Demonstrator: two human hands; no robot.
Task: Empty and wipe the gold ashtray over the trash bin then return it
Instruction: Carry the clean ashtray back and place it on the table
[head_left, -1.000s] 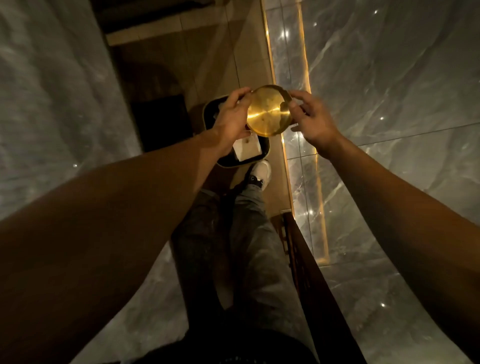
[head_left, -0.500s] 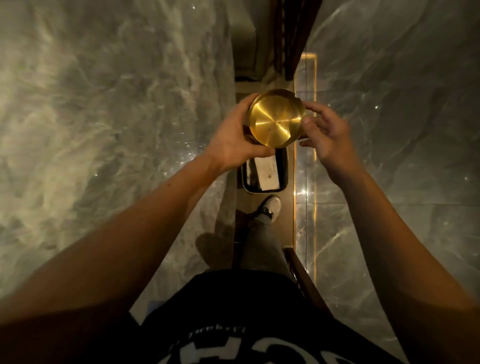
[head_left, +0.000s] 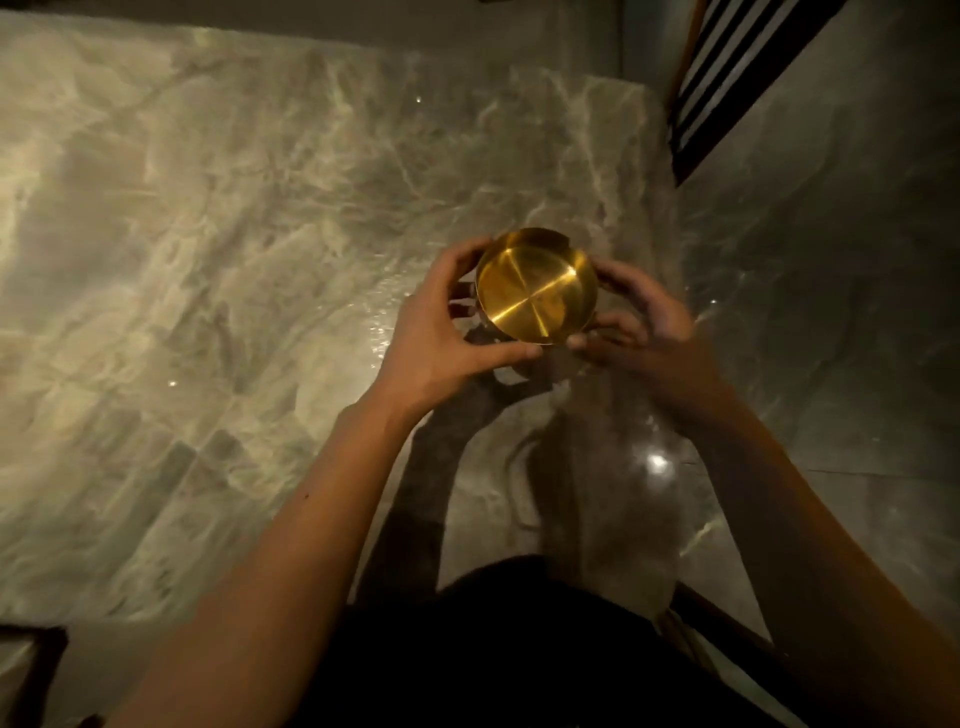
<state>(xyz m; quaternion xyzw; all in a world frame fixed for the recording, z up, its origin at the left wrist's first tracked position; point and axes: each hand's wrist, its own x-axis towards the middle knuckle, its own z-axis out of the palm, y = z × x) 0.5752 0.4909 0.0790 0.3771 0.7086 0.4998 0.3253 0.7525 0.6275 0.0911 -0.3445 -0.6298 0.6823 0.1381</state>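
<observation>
The round gold ashtray (head_left: 535, 286) is held between both hands above a grey marble table top (head_left: 234, 312), its shiny hollow facing up toward me. My left hand (head_left: 441, 332) grips its left rim, thumb along the near edge. My right hand (head_left: 639, 317) holds the right rim with fingertips at its far and near sides. The ashtray's hollow looks bare. The trash bin is out of view.
A dark slatted wooden piece (head_left: 727, 78) stands at the upper right beside the marble floor (head_left: 831, 312). A dark chair edge (head_left: 31, 665) shows at the lower left and another dark wooden edge (head_left: 727, 623) at the lower right.
The view has swung from the trash bin on the floor to the marble table top. Both hands carried the ashtray along and turned it level, opening upward.
</observation>
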